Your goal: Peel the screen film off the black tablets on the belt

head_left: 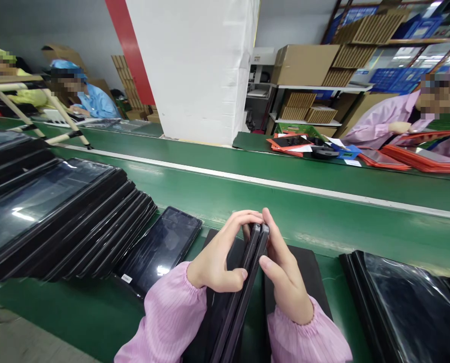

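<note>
Between my two hands, two slim black tablets stand on edge, pressed face to face. My left hand (223, 257) is wrapped over the top end and left side of the left tablet (243, 275), its thumb against the face. From the right, my right hand (281, 267) presses on the right tablet (252, 287), thumb on its side and fingers at the top corner. Beneath my hands, a flat black cover or pad (302, 262) lies on the green bench. Left of my left hand, a single tablet (168, 237) lies screen up with a small white label.
Overlapping stacks of black tablets (58, 201) fill the left side, and another stack (406, 297) stands at the right. A pale metal strip (285, 185) crosses the green bench (160, 174). Co-workers sit beyond it, near orange-framed items (422, 156) at the far right.
</note>
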Available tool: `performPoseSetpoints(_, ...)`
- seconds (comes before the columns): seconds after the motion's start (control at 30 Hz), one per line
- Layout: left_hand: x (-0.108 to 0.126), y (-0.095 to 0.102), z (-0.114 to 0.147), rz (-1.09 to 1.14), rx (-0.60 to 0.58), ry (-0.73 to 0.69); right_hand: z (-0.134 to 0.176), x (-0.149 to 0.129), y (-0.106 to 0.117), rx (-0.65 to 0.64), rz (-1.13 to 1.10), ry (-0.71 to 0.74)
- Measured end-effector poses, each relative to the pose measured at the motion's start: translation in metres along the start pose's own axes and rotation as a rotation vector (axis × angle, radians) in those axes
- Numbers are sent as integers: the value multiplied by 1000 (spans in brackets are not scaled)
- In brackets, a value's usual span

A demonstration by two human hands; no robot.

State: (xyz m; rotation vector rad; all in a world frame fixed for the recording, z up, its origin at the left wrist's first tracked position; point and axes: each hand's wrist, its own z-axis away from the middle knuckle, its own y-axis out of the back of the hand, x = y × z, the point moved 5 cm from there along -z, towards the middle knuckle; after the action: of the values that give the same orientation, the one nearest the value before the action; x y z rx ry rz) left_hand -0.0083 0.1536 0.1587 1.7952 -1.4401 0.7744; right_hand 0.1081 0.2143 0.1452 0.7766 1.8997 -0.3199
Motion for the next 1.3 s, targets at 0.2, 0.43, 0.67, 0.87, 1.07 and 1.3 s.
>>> performPoseSetpoints(0.2,7,1,3,-8,39,17,3,-4,-4,-23,15,-9)
performPoseSetpoints(0.43,8,2,7,-7,178,23,3,-9,-9,-49,43,21)
performPoseSetpoints(0.67,10,4,7,-1,144,18,5,-11,-7,-43,77,38)
performPoseSetpoints(0.87,13,5,8,10,223,40,6,-11,-9,-60,80,41)
performPoseSetpoints(1.07,15,3,13,7,282,70,6,-15,-13,-96,70,49)
performPoseSetpoints(1.3,13,4,16,22,319,82,7,-19,-16,-118,82,69)
